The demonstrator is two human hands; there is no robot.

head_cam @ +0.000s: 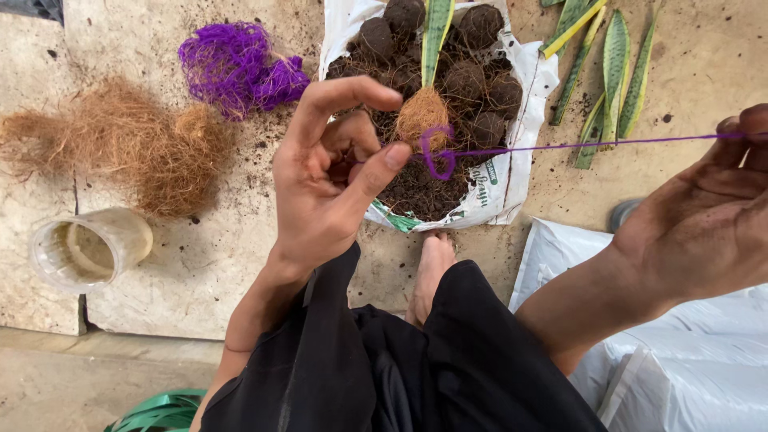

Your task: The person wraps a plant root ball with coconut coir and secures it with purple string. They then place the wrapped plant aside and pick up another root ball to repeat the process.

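The left hand [332,172] holds a small plant ball [422,118], a lump of brown fibre wrapped round the root of one green-and-yellow leaf [436,28]; the fingers are curled, with forefinger and thumb pinched close beside the ball, which hangs just above the open white bag of soil [512,172]. A purple string [560,146] loops at the base of the ball and runs taut to the right hand [708,220], whose fingers close on its far end. The ball looks light, soft and crumbly, likely to shed fibre if squeezed, so it is best held round its middle, not by the stiff leaf, which could snap or pull out. The string is thin and slippery-looking and wants a firm pinch. Inside the bag lie about seven dark soil balls [468,80], though some may be hidden. To the right of the bag lie about six loose striped leaves [616,76] on the floor. To the left of the bag sit one purple tangle of string [236,68], one heap of brown fibre [128,144] and one clear plastic cup [88,248] on its side. Below and right of the bag rests one more white sack [688,368].
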